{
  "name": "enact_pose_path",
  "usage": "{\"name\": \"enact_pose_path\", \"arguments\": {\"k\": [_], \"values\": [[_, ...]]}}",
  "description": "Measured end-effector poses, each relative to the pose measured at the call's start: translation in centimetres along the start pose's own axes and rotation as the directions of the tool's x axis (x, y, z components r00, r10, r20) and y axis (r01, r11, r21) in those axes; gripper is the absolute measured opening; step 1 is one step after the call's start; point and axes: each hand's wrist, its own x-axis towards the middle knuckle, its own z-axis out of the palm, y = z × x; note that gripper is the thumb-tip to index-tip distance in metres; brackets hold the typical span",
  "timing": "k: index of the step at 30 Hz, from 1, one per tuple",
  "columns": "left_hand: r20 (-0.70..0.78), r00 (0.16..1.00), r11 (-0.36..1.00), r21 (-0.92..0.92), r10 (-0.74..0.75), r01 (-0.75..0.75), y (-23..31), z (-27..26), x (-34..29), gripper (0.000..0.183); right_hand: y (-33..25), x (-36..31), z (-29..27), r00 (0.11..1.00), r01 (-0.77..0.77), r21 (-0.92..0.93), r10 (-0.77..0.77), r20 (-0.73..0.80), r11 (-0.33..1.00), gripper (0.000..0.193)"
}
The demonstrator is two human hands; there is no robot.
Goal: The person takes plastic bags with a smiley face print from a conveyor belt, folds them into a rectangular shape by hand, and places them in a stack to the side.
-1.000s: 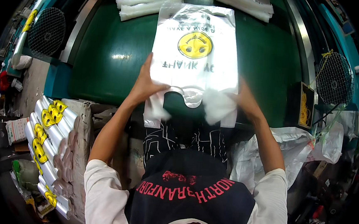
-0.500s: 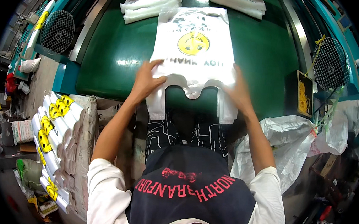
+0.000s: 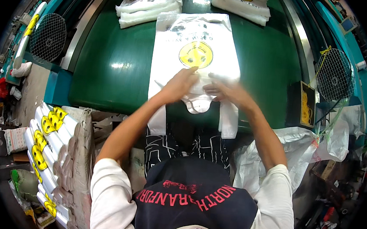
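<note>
White plastic T-shirt bags (image 3: 167, 37), stacked flat with a yellow smiley face on top, lie on the green work surface (image 3: 110, 67) in front of me. Their two handle loops hang over its near edge, with a rounded tab between them. My left hand (image 3: 180, 86) rests on the stack just below the smiley, fingers stretched out. From the other side my right hand (image 3: 231, 93) reaches in above the tab, fingers apart and partly blurred. Nothing shows in either hand.
Folded bag bundles (image 3: 151, 3) lie at the far left, others (image 3: 242, 6) far right. Rolled smiley bags (image 3: 49, 147) are piled at my left. A black box (image 3: 302, 105) holds yellow ties. Caged fans (image 3: 48, 38) flank the surface. A white sack (image 3: 270, 150) hangs at right.
Both hands have left the stack's side edges and moved inward to its middle, above the tab. The whole view has shifted slightly.
</note>
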Motion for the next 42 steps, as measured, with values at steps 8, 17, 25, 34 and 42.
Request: {"name": "enact_pose_path", "arguments": {"k": [8,17,25,34,42], "values": [[0.320,0.926,0.755,0.551,0.202,-0.355,0.5,-1.2,-2.3,0.070,3.9,0.8,-3.6,0.764,0.341,-0.921,-0.515,0.388,-0.187,0.047],[0.117,0.913,0.706,0.598,0.392,-0.379,1.4,-0.5,6.2,0.057,-2.7,10.1,-7.2,0.989,-0.083,-0.820,-0.051,-0.135,0.567,0.052],[0.407,0.824,0.643,0.518,0.394,-0.564,2.7,2.3,0.6,0.061,-0.7,7.1,-12.9,0.929,-0.259,-0.362,0.128,-0.348,0.895,0.022],[0.204,0.961,0.690,0.669,0.186,-0.276,0.1,0.9,-0.1,0.066,4.0,2.3,-10.8,0.775,0.313,-0.915,-0.626,0.091,0.254,0.027],[0.087,0.879,0.518,0.780,0.468,-0.352,4.2,-2.2,-1.3,0.073,2.8,-0.5,-8.9,0.871,0.263,-0.959,-0.454,0.190,0.102,0.049]]}}
